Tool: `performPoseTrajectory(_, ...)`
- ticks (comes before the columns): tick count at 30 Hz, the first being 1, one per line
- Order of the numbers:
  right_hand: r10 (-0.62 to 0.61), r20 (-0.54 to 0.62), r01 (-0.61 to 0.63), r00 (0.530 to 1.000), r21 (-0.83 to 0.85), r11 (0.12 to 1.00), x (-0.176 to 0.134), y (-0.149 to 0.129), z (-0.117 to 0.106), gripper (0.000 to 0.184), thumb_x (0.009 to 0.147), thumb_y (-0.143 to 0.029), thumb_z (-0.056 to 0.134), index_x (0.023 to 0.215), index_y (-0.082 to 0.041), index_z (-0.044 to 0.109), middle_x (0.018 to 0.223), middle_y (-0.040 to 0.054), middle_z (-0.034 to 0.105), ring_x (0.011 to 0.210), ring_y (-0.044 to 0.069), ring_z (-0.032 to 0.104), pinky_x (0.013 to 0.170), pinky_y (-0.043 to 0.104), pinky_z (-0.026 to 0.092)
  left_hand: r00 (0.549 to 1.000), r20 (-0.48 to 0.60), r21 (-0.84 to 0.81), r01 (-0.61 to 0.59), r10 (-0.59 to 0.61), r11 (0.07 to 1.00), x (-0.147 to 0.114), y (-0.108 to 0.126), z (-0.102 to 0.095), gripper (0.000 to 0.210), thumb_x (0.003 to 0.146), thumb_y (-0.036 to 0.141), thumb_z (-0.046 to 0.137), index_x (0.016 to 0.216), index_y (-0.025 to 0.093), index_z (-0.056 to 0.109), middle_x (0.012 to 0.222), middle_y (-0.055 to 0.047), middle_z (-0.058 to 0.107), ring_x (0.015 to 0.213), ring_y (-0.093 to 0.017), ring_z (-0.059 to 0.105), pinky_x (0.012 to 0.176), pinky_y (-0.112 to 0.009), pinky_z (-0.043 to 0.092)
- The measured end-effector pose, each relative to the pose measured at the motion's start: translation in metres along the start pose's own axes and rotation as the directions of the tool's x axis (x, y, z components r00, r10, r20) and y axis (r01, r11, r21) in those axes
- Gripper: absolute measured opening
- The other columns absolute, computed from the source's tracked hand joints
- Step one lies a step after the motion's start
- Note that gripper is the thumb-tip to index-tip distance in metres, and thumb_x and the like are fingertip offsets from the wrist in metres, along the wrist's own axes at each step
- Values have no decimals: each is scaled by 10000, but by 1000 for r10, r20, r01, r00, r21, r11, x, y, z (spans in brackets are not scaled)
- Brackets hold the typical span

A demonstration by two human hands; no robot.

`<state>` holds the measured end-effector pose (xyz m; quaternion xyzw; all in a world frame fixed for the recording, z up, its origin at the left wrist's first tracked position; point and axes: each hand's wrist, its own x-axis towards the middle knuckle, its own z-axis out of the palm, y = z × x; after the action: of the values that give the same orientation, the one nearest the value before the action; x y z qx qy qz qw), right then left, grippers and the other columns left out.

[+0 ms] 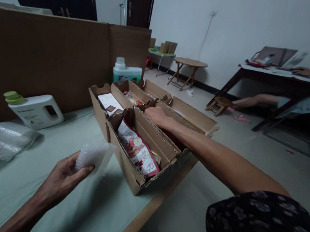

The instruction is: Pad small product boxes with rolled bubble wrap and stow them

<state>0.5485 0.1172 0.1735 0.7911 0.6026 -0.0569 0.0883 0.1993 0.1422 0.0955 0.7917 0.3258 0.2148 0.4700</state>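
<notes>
My left hand (pixel 69 173) pinches a small bubble-wrap bundle (pixel 93 157) above the table, left of the cardboard box (pixel 122 166). What the wrap encloses, if anything, I cannot make out. Across the divided box reaches my right arm, and my right hand (pixel 155 115) dips into one of its middle compartments. Its fingers are hidden behind the cardboard walls. A red and white printed pouch (pixel 137 148) lies in the nearest compartment. White cards with brown squares (pixel 110 103) fill the one at the left, and small red and clear packets (pixel 132 98) sit beyond.
A white jug with a green cap (pixel 36 112) lies tilted on the table at left, near loose bubble wrap (pixel 11 135). A bottle of teal liquid (pixel 126 73) stands behind the box. A tall cardboard panel (pixel 49 54) borders the table. Another person sits at a desk (pixel 283 74) at right.
</notes>
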Motion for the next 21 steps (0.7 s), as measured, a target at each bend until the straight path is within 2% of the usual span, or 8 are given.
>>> performPoseTrajectory(3,147,-131,-148,980,0,989,-21,13,-21,191,943,-206,573,1007,-106,722,1060,155,730,1043,269,673,878,361,499,995,-49,50,-80,83,996,1,9,-2,335,852,468,626,959,158,690,861,-67,695,800,-235,662,662,-284,524)
performPoseTrajectory(6,190,-364,-166,912,95,981,-66,14,-54,261,947,-223,490,996,-133,730,1026,124,746,976,260,675,798,329,481,936,-147,155,-298,321,942,3,29,-2,240,839,383,670,1001,209,707,1374,-116,595,1230,-318,592,951,-390,530)
performPoseTrajectory(9,-31,-610,257,792,288,923,-113,-18,-80,203,904,-258,551,871,-159,725,907,60,744,841,200,662,760,302,485,833,-203,194,-481,515,855,6,62,5,184,815,319,709,980,239,718,1662,-36,246,1475,-354,343,1161,-488,366)
performPoseTrajectory(11,-322,-583,585,746,343,735,-127,-40,-88,180,897,-283,591,843,-170,720,911,43,745,837,174,661,779,286,499,828,-159,137,-520,537,843,9,81,12,161,796,338,723,913,228,727,1599,-63,371,1427,-357,413,1115,-470,429)
performPoseTrajectory(13,-483,-512,697,710,414,586,-121,-42,-90,220,923,-336,589,888,-168,727,950,49,750,865,165,669,789,277,513,877,-74,44,-473,475,880,9,91,16,190,800,391,698,837,207,724,1318,-111,633,1218,-331,598,952,-409,549)
performPoseTrajectory(16,-233,-511,493,827,462,737,-78,7,-84,313,976,-367,518,935,-142,732,898,64,744,823,161,677,759,282,525,953,-44,-52,-301,299,952,5,80,13,283,810,451,648,883,188,721,928,-79,719,834,-242,674,694,-306,577)
performPoseTrajectory(19,122,-319,-10,940,334,942,-26,73,-66,325,950,-325,552,767,-119,723,677,44,687,718,175,669,733,314,530,976,-161,-81,-162,147,984,-5,50,-1,594,758,461,720,1291,217,619,1115,-88,703,776,-199,659,619,-244,544)
performPoseTrajectory(21,121,-252,-46,960,286,957,-2,96,-47,295,906,-330,625,717,-123,716,603,29,665,671,171,652,703,311,532,972,-219,-78,-106,87,991,-12,32,-10,864,738,457,760,1504,268,409,1348,-113,608,847,-199,674,647,-236,549)
